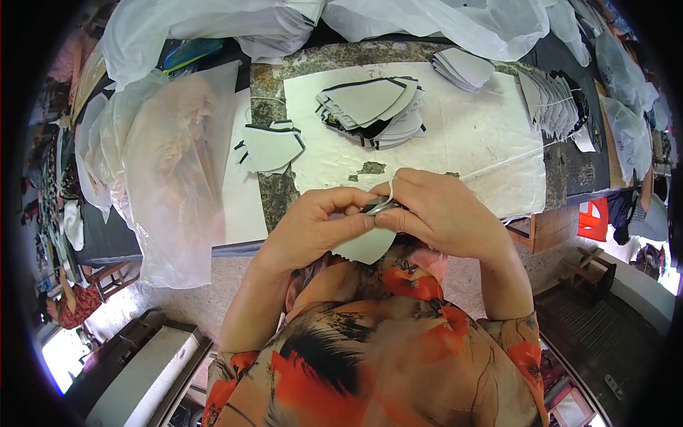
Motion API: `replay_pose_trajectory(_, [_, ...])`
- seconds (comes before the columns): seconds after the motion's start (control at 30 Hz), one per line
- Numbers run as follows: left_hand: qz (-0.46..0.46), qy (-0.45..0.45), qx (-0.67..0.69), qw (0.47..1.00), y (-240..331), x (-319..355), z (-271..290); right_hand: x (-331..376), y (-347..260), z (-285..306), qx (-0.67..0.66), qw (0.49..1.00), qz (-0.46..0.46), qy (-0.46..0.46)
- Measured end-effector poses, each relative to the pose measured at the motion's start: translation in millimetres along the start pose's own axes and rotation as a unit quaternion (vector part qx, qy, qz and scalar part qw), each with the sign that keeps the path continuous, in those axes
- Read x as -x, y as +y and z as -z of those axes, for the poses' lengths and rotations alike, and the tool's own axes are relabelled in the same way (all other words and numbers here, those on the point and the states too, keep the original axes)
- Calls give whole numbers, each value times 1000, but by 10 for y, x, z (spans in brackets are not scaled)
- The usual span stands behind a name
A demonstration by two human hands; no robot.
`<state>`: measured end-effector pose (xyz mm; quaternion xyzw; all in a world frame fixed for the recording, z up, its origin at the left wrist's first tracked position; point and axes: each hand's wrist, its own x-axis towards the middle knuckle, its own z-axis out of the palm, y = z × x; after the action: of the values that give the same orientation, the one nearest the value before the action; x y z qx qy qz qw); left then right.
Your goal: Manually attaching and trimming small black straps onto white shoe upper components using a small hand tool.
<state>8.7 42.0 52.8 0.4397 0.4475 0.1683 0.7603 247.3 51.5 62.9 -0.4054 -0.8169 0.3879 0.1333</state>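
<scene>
Over at the left, a translucent plastic bag with pale pink material inside; along the back, a cloudy white plastic bag. Across the mottled dark tabletop, a stained white sheet under a stack of grey, black-edged flat pieces. Off right, a dark wooden stool. And now, elbows bent, left hand and right hand close together, fingertips clamped on a pale grey, scalloped piece at the near edge.

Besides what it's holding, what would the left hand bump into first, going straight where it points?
Probably the right hand, close by at the same pale piece, though depth is unclear.
</scene>
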Motion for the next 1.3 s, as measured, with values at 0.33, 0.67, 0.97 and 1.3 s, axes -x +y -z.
replay_pose_trajectory(0.33, [-2,17,-3,1000,-29,-9,-54,19,39,-25,-6,1000,-8,0])
replay_pose_trajectory(0.67, [-9,35,-1,999,-11,-1,-21,-23,73,1,-252,960,-107,56])
replay_pose_trajectory(0.97, [-96,53,-94,990,22,34,-5,-25,18,-90,-240,957,-151,63])
replay_pose_trajectory(1.3, [-269,308,-486,772,473,99,732,5,56,-266,-29,995,-2,100])
